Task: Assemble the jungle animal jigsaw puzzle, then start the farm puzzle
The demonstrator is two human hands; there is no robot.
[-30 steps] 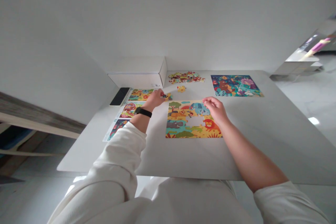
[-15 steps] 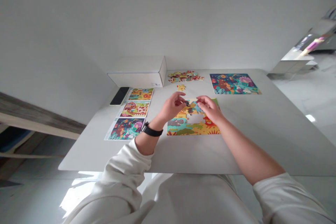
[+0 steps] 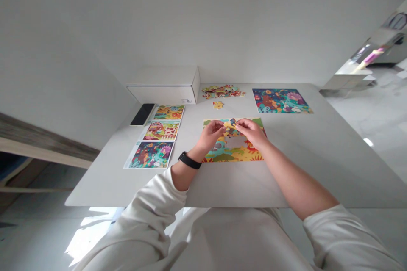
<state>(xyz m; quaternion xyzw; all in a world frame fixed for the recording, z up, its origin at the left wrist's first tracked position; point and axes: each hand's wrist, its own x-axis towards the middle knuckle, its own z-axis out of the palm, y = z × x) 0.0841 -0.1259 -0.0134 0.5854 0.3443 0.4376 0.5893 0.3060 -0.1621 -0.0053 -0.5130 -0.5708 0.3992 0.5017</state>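
Observation:
A partly filled jigsaw puzzle (image 3: pixel 235 155) with a bright animal scene lies on the table in front of me, a pale gap in its middle. Over its upper part, the right hand's thumb and fingers pinch a small dark-blue puzzle piece (image 3: pixel 233 122); this is my right hand (image 3: pixel 253 132). Close by on the left, my left hand (image 3: pixel 210 136) is closed with thumb and index together; what they hold, if anything, is too small to make out. A single yellow puzzle piece (image 3: pixel 218 105) lies beyond the puzzle.
A heap of loose puzzle pieces (image 3: pixel 223 91) lies by the wall, beside a white box (image 3: pixel 162 94). Three picture cards (image 3: pixel 152 155) are lined up at left, near a black phone (image 3: pixel 143 114). Another puzzle picture (image 3: pixel 281 101) lies back right on the white table (image 3: pixel 305 148).
My left hand has shifted slightly down and my right fingertips have moved left. The dark-blue piece now shows between both hands, at the right fingertips. The view has shifted slightly.

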